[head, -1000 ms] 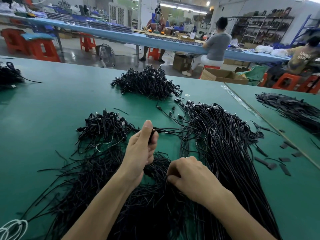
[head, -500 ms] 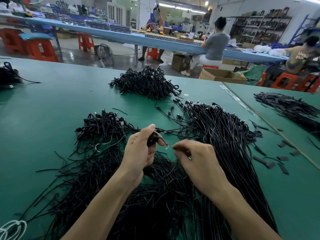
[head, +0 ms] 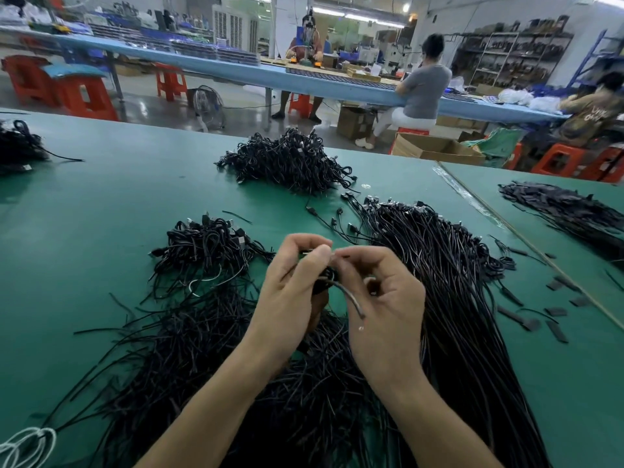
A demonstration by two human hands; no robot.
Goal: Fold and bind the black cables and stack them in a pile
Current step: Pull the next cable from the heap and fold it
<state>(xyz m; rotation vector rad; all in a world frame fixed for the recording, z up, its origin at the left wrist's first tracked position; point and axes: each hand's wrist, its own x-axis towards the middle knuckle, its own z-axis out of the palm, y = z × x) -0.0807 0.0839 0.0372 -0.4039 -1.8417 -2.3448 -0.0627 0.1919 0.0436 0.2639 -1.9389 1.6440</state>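
1. The left hand (head: 290,292) is curled round a small folded cable (head: 323,275) and grips it just above the green table (head: 101,204), at the middle of the scene.
2. The right hand (head: 385,298) touches the left, thumb and forefinger pinching a thin tie (head: 351,298) at the bundle's top; the tie's loose end curves down toward the near side.
3. Under both forearms lies a near heap of thin black strands (head: 189,359).
4. To the right, long straight cables (head: 445,285) run from near to far, plugs at the far end.
5. Left of the hands sits a small pile of folded cables (head: 209,244); a bigger far pile (head: 290,163) lies beyond it.
6. Short black strips (head: 516,315) are scattered at the right.
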